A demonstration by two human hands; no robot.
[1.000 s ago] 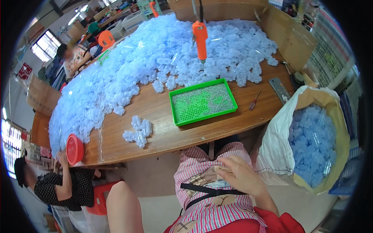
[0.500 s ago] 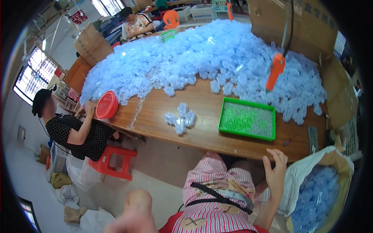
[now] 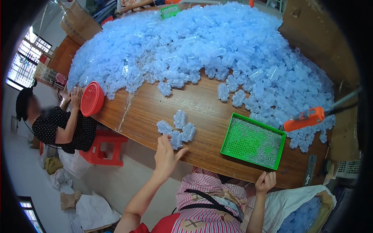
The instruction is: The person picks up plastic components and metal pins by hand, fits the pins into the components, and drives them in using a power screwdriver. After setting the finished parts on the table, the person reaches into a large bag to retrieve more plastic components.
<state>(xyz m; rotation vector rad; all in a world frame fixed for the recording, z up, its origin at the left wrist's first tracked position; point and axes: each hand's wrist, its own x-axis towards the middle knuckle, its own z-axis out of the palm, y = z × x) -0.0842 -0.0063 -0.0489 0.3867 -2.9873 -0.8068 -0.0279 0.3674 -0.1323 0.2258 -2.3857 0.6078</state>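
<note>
My left hand (image 3: 167, 157) is open, thumb apart, its fingertips at the near edge of a small cluster of clear plastic pieces (image 3: 188, 132) on the wooden table; contact is hard to tell. They are ribbed and bluish, and several lie together. My right hand (image 3: 266, 183) is closed at the table's front edge, just below a green tray (image 3: 250, 163); whatever its fingers may hold is hidden. Many tiny silvery metal parts (image 3: 268, 144) are spread over the tray's bottom, thickest at the right side.
A large heap of similar clear pieces (image 3: 186, 42) covers the back of the table (image 3: 147, 112). An orange hanging tool (image 3: 305, 119) is at the right, above a metal ruler (image 3: 310, 170). A person (image 3: 58, 120) sits at left beside a red basket (image 3: 92, 99). A white sack (image 3: 279, 202) stands lower right.
My left hand has reached forward to the cluster. My right hand has moved to the table edge and closed. The view has shifted, and the orange tool now hangs tilted sideways.
</note>
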